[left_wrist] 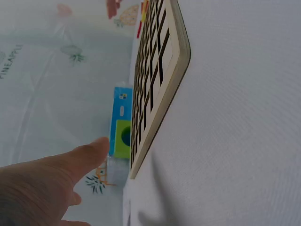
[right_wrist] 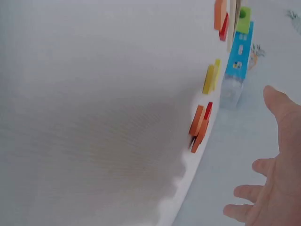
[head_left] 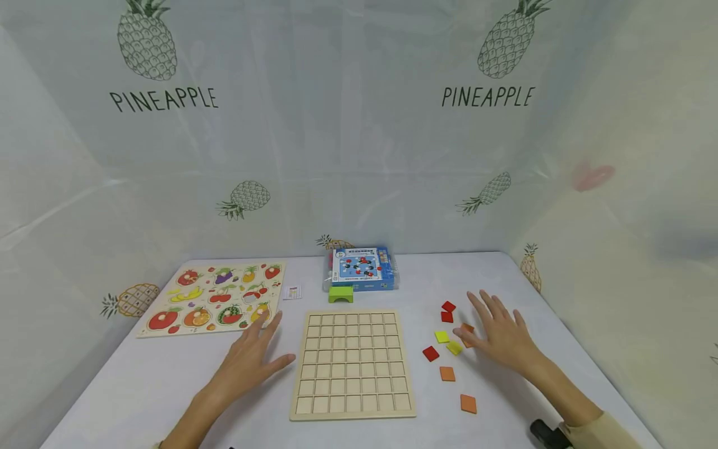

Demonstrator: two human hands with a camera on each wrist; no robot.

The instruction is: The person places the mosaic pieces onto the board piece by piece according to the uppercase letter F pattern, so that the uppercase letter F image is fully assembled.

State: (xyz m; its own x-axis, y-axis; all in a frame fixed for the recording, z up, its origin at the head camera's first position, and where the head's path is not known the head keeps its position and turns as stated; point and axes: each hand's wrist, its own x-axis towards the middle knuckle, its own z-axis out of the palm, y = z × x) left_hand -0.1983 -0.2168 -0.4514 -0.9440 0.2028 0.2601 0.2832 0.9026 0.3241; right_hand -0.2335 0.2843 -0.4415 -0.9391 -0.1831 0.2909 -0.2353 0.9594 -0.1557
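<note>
The left hand hovers beside the grid board, the right hand near the loose tiles on the counter right of it; both are empty, fingers spread wide. This seems a pause before a pick, which would call for a narrow pinch. The right hand partly hides an orange tile; its outline is unclear.

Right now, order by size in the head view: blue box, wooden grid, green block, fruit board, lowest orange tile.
Wooden grid
Fruit board
Blue box
Green block and lowest orange tile: too close to rank
</note>
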